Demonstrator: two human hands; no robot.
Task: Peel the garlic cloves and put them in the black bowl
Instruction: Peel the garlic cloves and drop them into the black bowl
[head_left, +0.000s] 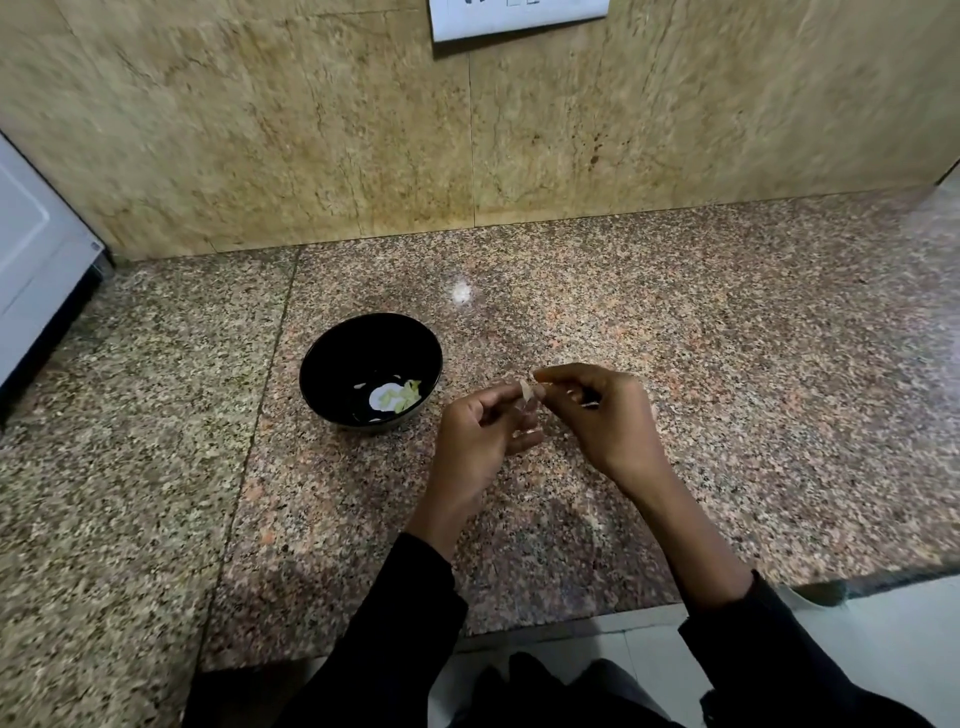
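Observation:
A black bowl (332, 358) stands on the speckled granite counter (675, 312), left of my hands. In its bottom lie pale peeled garlic cloves (402, 397) beside a white glare spot. My left hand (475, 431) and my right hand (597, 410) meet just right of the bowl, a little above the counter. Between their fingertips sits a small pale garlic clove (529, 391). Both hands pinch it, fingers curled. Most of the clove is hidden by the fingers.
A beige stone wall (363, 130) rises behind the counter, with a white switch plate (514, 18) at the top. A white appliance (36, 270) stands at the far left. The counter's front edge runs near my sleeves, with pale floor tiles (883, 623) below on the right.

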